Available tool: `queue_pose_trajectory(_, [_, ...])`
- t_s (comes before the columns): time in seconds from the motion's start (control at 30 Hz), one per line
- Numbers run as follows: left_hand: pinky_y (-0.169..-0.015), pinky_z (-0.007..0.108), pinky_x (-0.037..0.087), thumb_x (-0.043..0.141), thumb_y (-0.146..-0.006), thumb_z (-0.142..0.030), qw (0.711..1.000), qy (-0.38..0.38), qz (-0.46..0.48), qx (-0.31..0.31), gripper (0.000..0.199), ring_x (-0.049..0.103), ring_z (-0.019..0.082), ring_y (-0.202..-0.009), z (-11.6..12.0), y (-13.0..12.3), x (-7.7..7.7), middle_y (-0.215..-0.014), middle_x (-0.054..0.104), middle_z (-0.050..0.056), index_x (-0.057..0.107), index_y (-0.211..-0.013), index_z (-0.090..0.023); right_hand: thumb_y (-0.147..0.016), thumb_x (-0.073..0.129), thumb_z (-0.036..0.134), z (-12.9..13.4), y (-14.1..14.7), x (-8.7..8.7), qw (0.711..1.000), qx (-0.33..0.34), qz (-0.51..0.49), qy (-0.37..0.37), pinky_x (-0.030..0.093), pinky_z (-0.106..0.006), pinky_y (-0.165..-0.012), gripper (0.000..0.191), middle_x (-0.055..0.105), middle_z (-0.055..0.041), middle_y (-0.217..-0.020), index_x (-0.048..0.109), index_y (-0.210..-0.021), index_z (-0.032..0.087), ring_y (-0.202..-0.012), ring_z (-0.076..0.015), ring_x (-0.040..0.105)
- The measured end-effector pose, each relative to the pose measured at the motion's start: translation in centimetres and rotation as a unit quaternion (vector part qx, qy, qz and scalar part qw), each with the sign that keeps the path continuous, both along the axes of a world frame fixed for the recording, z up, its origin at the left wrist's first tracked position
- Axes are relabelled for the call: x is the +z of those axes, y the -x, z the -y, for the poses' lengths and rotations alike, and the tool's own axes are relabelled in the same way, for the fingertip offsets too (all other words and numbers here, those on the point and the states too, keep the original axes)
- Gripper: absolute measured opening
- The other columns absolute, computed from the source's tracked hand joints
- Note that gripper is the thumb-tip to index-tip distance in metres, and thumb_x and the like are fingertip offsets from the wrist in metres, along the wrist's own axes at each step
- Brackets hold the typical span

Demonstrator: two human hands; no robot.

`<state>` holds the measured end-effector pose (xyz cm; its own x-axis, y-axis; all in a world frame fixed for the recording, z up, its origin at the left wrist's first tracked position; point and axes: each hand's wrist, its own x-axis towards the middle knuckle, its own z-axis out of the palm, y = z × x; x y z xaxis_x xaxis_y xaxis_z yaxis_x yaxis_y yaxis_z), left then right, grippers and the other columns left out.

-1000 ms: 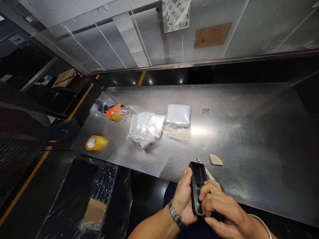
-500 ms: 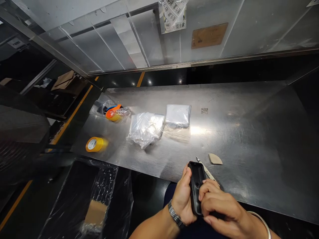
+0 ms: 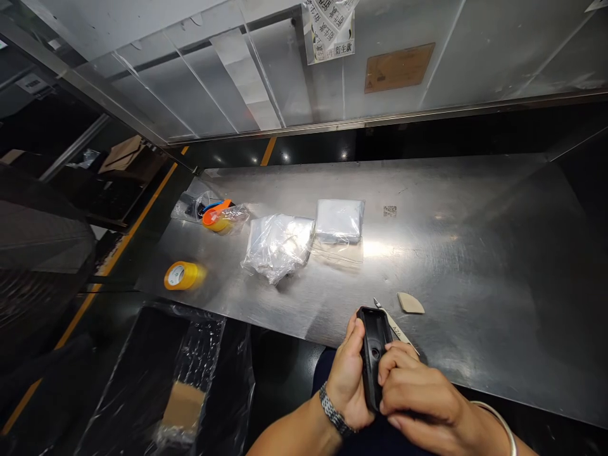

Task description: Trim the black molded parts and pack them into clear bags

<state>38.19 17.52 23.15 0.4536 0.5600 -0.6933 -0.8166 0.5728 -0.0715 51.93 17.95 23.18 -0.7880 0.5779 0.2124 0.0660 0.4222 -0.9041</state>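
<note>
Held item: a matte black rectangular moulded case (image 3: 374,345) – recessed face turned towards the camera, long axis upright, held just over the table edge between both hands.
Left hand: the left hand (image 3: 348,394) is closed on the case's left long edge, with the fingers (image 3: 354,329) curled along it; a metal link bracelet (image 3: 335,410) is worn at the wrist.
Right hand: the right hand (image 3: 418,405) is closed on the case's right side, with the fingers (image 3: 396,361) pressed across the recessed face.
Surface: a brushed stainless steel table (image 3: 465,266) is seen beyond the hands.
Nearby: a slim pale craft knife (image 3: 394,326) lies just beyond the case; a small beige fan-shaped scrap (image 3: 411,303) lies beside it.
Farther off: a crumpled clear plastic-wrapped pack (image 3: 278,247), a flat clear plastic-wrapped pack (image 3: 339,220) and a yellow tape roll (image 3: 183,275) are noted – all well apart from the hands.
</note>
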Motion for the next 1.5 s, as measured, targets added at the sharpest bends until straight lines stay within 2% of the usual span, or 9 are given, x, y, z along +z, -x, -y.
queue_pose_trajectory(0.13, [-0.063, 0.022, 0.038, 0.053, -0.081, -0.048, 0.999, -0.010, 0.031, -0.029, 0.035, 0.048, 0.010, -0.058, -0.2, 0.1, 0.1, -0.064, 0.051, 0.001, 0.056, -0.072, -0.014, -0.081, 0.054, 0.014, 0.2, -0.2, -0.1, 0.999, -0.021, -0.008, 0.046, 0.036, -0.036, -0.092, 0.009, 0.056, -0.0005, -0.070, 0.050, -0.073, 0.017, -0.081, -0.0133, 0.054])
queue_pose_trajectory(0.3, [-0.048, 0.020, 0.032, 0.030, -0.086, -0.059, 0.994, -0.001, 0.075, -0.081, 0.059, 0.038, 0.008, -0.046, -0.4, 0.4, 0.2, -0.054, 0.043, 0.001, 0.052, -0.058, -0.011, -0.083, 0.052, 0.010, -0.4, -0.5, 0.4, 0.996, -0.043, -0.043, 0.069, 0.040, -0.032, -0.086, 0.007, 0.060, -0.0027, -0.081, 0.051, -0.082, 0.018, -0.091, -0.0149, 0.052])
queue_pose_trajectory(0.4, [-0.055, 0.023, 0.037, 0.038, -0.087, -0.052, 0.997, 0.027, 0.025, -0.069, 0.047, 0.046, 0.010, -0.052, -0.3, 0.4, 0.2, -0.059, 0.049, 0.001, 0.054, -0.065, -0.013, -0.085, 0.054, 0.013, -0.8, -0.3, 0.9, 0.999, -0.031, 0.002, 0.038, 0.040, -0.033, -0.082, 0.005, 0.058, -0.0022, -0.078, 0.054, -0.087, 0.018, -0.085, -0.0145, 0.049])
queue_pose_trajectory(0.53, [-0.068, 0.024, 0.040, 0.062, -0.079, -0.036, 0.997, 0.001, -0.075, -0.018, 0.020, 0.052, 0.010, -0.061, -0.1, 0.3, 0.2, -0.068, 0.052, -0.003, 0.056, -0.088, -0.019, -0.086, 0.056, 0.027, -0.8, 0.2, 1.4, 0.996, -0.039, 0.065, 0.043, 0.038, -0.032, -0.076, 0.009, 0.057, -0.0012, -0.073, 0.056, -0.085, 0.018, -0.079, -0.0143, 0.048])
queue_pose_trajectory(0.83, [-0.072, 0.024, 0.040, 0.059, -0.080, -0.037, 0.993, -0.042, -0.104, -0.046, 0.033, 0.054, 0.011, -0.069, 0.4, 0.0, 0.1, -0.082, 0.056, -0.001, 0.048, -0.107, -0.023, -0.079, 0.064, 0.029, -1.0, 0.9, 1.6, 0.983, -0.033, 0.127, 0.126, 0.036, -0.028, -0.071, 0.010, 0.058, -0.0007, -0.074, 0.062, -0.079, 0.019, -0.076, -0.0135, 0.049])
queue_pose_trajectory(1.0, [-0.072, 0.023, 0.039, 0.058, -0.082, -0.035, 0.994, -0.049, -0.091, -0.039, 0.024, 0.053, 0.010, -0.067, 0.3, -0.1, 0.5, -0.074, 0.053, -0.002, 0.049, -0.098, -0.021, -0.080, 0.056, 0.014, -1.2, 1.0, 1.4, 0.985, -0.042, 0.106, 0.130, 0.036, -0.028, -0.074, 0.008, 0.058, 0.0002, -0.076, 0.062, -0.076, 0.018, -0.075, -0.0111, 0.050])
queue_pose_trajectory(1.2, [-0.076, 0.026, 0.041, 0.048, -0.087, -0.038, 0.994, -0.036, -0.093, -0.053, 0.023, 0.056, 0.012, -0.072, 0.3, -0.1, 0.4, -0.079, 0.055, 0.000, 0.042, -0.104, -0.024, -0.075, 0.065, 0.020, -1.2, 0.8, 1.4, 0.975, -0.029, 0.136, 0.174, 0.038, -0.026, -0.072, 0.005, 0.058, 0.0011, -0.076, 0.060, -0.073, 0.019, -0.077, -0.0119, 0.048])
queue_pose_trajectory(1.37, [-0.076, 0.028, 0.042, 0.047, -0.087, -0.040, 0.991, -0.037, -0.104, -0.074, 0.031, 0.058, 0.013, -0.073, 0.5, -0.1, 0.2, -0.081, 0.058, 0.002, 0.038, -0.114, -0.025, -0.073, 0.066, 0.020, -1.1, 0.8, 1.4, 0.975, -0.020, 0.151, 0.162, 0.039, -0.025, -0.069, 0.007, 0.058, -0.0001, -0.077, 0.059, -0.076, 0.018, -0.077, -0.0126, 0.049])
queue_pose_trajectory(1.5, [-0.075, 0.026, 0.040, 0.055, -0.083, -0.037, 0.993, -0.027, -0.092, -0.062, 0.029, 0.056, 0.011, -0.068, 0.1, 0.0, 0.4, -0.074, 0.056, -0.001, 0.047, -0.107, -0.022, -0.083, 0.054, 0.017, -1.3, 1.0, 1.3, 0.989, -0.032, 0.095, 0.112, 0.037, -0.027, -0.071, 0.008, 0.059, -0.0006, -0.076, 0.062, -0.081, 0.019, -0.074, -0.0111, 0.050])
